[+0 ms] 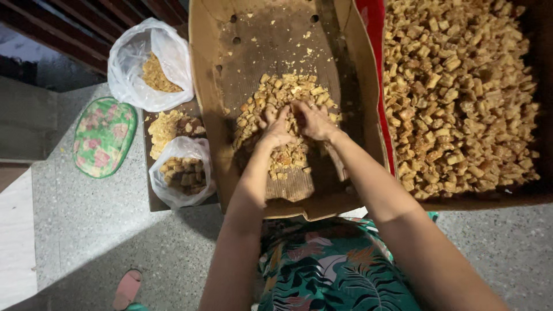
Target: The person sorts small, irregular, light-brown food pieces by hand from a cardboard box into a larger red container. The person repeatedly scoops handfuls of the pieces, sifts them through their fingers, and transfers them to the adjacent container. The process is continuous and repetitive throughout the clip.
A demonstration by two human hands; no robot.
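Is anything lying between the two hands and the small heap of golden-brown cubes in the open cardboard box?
Nothing visible does. The left hand and right hand rest side by side directly on the heap of golden-brown cubes on the floor of the open cardboard box, fingers pressed into the pieces.

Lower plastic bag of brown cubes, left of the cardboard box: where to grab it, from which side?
Grip the plastic bag by its loose rolled rim at the upper edge, coming from above. It sits open-mouthed and slumped, so a side squeeze would probably spill the cubes. The cardboard box crowds its right side.
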